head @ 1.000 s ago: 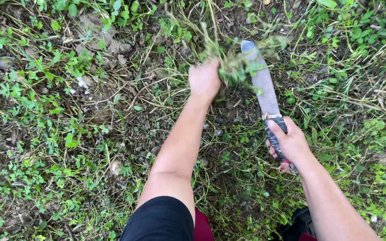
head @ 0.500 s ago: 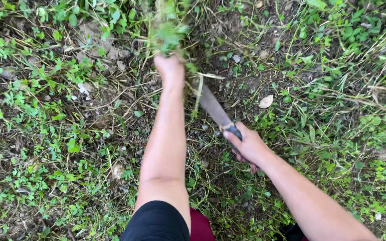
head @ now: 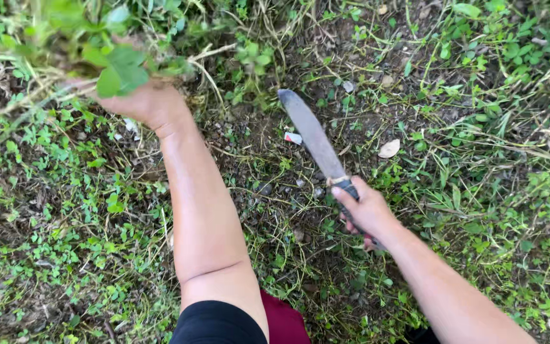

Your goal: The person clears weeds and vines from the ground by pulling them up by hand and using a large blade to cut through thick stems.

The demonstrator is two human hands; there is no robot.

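Weeds [head: 106, 64], a leafy green bunch, sit far left in the scene, where we see the left hand [head: 148, 102] with its fingers closed around the stems. We note the right hand [head: 364, 210] gripping the dark handle of a long knife [head: 313, 137], blade pointing away over bare soil [head: 351, 76]. Grass [head: 510, 159] surrounds both.

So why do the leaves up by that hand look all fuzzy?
In the head view the leaves and left hand are smeared by motion blur at the top edge; the knife and right hand look sharper. Light is soft and even, with no hard shadows or glare.
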